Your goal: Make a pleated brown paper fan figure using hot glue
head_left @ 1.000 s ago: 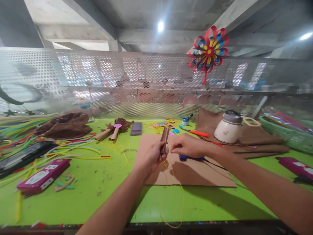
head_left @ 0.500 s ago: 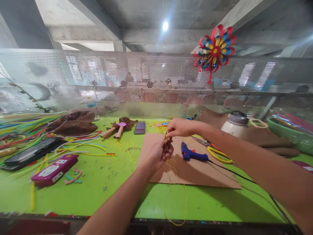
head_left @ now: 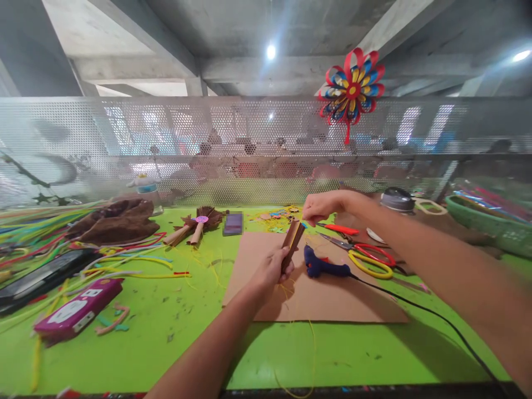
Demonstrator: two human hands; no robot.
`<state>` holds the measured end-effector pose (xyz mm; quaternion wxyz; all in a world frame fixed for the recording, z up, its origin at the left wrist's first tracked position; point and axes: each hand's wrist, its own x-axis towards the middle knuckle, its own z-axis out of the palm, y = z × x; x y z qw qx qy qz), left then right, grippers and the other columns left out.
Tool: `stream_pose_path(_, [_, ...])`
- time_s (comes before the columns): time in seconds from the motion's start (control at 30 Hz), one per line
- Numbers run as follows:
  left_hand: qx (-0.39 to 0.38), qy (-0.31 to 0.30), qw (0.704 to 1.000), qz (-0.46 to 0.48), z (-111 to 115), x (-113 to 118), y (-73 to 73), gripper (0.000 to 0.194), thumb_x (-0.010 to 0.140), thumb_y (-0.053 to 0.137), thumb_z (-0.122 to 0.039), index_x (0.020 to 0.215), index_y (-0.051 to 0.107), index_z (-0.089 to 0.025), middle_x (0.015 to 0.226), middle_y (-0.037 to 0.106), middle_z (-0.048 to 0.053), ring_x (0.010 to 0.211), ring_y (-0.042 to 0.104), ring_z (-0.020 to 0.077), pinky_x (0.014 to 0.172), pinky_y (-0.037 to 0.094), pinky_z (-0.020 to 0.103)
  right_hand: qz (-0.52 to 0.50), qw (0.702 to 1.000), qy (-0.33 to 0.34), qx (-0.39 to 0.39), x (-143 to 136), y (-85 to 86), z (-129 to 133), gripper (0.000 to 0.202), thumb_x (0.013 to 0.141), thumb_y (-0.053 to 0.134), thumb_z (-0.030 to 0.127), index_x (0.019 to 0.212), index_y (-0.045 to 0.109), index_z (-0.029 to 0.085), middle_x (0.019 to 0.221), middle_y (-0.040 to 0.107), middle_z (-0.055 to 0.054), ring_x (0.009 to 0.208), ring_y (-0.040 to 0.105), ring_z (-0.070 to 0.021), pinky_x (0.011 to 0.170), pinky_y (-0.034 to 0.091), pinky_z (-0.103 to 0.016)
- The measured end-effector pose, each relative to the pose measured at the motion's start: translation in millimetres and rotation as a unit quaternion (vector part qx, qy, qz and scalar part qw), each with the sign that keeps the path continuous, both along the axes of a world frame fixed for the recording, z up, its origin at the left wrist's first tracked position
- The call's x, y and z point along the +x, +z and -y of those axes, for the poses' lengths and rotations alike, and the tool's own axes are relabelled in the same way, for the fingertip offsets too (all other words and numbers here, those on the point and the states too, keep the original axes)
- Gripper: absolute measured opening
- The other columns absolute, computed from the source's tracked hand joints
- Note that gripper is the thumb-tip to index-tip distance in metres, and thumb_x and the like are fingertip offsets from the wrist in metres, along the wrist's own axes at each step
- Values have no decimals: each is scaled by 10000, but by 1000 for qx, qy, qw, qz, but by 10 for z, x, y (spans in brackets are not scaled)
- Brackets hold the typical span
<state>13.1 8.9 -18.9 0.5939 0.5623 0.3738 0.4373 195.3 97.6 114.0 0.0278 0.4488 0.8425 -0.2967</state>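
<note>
Brown paper bundle w/ pink disc (head_left: 202, 219) lies left of ctr, prob. done; mid-frame, L hand (head_left: 269, 271) grips folded brown paper strip (head_left: 293, 239), yellow thread (head_left: 315, 341) along it but tail loose, so prob. unfinished; just right, R hand (head_left: 321, 207), fingers pressed together, can't tell if on thread; blue glue gun (head_left: 328, 267) lower right of ctr, untouched.

Not possible to read with certainty any word, number or brand. On the magenta case (head_left: 78, 310), only white marks, too blurred for reading. On the round pink piece (head_left: 201, 219), too small; on the dark rectangle (head_left: 233, 223), pixelated.
</note>
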Motion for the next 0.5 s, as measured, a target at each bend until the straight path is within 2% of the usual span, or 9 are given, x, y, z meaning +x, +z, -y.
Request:
stream_pose_path(0.13, [30,-26,999,-10,39,16,4,414,867,372,-466,1010,565,-128,511,389,-51,418,279,58,406,208,176,9,1000,-2,17,57,-52,-93,265,746,447,185,547,609,122,413,397,36,427,325,-74,472,271,-229])
stream_pose_path(0.2, [27,-35,999,-13,40,22,8,422,856,397,-473,1037,552,-125,514,379,-55,419,270,59,404,202,179,15,1000,1,14,98,-119,-168,283,765,432,191,582,634,112,425,417,28,433,347,-75,487,300,-226])
stream_pose_path(0.37, [13,-33,999,-19,13,20,15,374,846,410,-405,1050,542,-121,501,361,-67,399,260,56,395,175,184,23,998,-21,51,148,-389,-330,306,798,412,196,730,691,90,466,506,0,423,397,-74,480,349,-205])
stream_pose_path(0.5, [13,-11,999,27,-1,-17,44,329,840,401,-390,961,551,-123,506,377,-64,399,274,49,397,181,181,11,992,-41,123,33,-650,-334,356,862,360,213,806,688,88,498,557,-28,443,432,-94,488,363,-204])
